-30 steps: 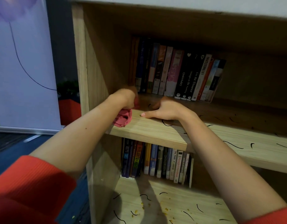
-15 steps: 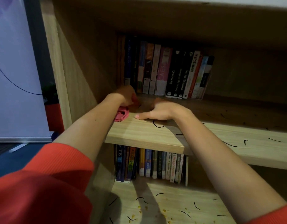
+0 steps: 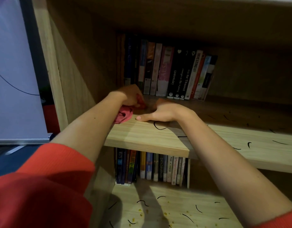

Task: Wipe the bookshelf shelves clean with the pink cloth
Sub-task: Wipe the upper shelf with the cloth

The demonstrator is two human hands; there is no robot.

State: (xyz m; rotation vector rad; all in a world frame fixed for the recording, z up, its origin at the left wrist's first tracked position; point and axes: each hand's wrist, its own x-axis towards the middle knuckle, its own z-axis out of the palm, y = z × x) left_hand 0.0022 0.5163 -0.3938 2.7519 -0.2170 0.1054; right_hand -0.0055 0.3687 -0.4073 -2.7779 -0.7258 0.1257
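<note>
My left hand (image 3: 130, 96) grips the bunched pink cloth (image 3: 123, 115) and presses it on the left end of the middle wooden shelf (image 3: 146, 137), close to the side panel. Just to its right, my right hand (image 3: 160, 111) lies on the same shelf with the thumb stretched flat along the board; its fingers are hidden in shadow. Short black hair-like strands lie on this shelf to the right of my hands.
A row of upright books (image 3: 168, 71) stands at the back of the middle shelf. More books (image 3: 151, 168) stand on the lower shelf (image 3: 171, 209), which carries black strands and yellow crumbs. The bookcase's side panel (image 3: 66, 79) rises at left, beside a pale banner (image 3: 13, 76).
My left hand with the cloth has slid a little deeper along the shelf's left end. The right hand has stayed in place. The camera has shifted slightly.
</note>
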